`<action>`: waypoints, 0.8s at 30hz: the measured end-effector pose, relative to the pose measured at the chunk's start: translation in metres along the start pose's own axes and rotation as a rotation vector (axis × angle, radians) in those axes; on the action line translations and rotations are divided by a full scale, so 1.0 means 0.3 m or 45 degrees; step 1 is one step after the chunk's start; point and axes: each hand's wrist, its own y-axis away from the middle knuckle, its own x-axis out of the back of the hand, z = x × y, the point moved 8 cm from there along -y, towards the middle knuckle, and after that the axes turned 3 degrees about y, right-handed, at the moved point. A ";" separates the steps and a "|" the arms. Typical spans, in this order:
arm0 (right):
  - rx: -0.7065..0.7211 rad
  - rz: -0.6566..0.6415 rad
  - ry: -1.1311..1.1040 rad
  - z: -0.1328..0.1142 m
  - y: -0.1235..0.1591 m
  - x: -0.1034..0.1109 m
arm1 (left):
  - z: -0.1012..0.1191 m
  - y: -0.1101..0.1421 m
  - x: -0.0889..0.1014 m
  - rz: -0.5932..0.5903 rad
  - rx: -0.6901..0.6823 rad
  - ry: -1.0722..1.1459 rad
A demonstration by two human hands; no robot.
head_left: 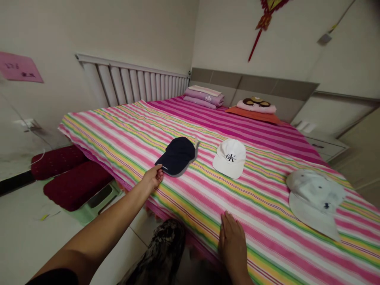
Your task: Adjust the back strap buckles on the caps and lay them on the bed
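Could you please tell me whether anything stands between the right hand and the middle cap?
Nothing visible does: only striped sheet lies between the right hand and the middle cap. The left hand is aside, pinching the dark cap.

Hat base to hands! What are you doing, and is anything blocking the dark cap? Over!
Left hand pinching navy cap by its brim. Right hand open, unloaded, by striped sheet. White cap apart, not blocking. Over.

Three caps [179, 152] [233, 154] [314, 194], two hands [154, 176] [233, 241], two dark-red seats [59, 161] [75, 185], two bedding piles [203, 97] [257, 107], one bed [190, 198], one radiator [133, 81]
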 end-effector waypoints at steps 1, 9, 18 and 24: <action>-0.003 -0.002 -0.007 0.001 0.001 -0.002 | 0.011 0.005 -0.021 -0.029 -0.012 0.033; -0.233 -0.142 -0.352 0.040 -0.043 0.027 | 0.096 0.131 -0.207 -0.496 -0.184 0.370; -0.754 -0.376 -1.257 0.012 -0.108 0.049 | 0.128 0.187 -0.197 -0.711 -0.334 0.621; -0.781 -0.455 -1.360 -0.016 -0.068 0.019 | 0.247 0.133 -0.185 -0.668 -0.415 0.699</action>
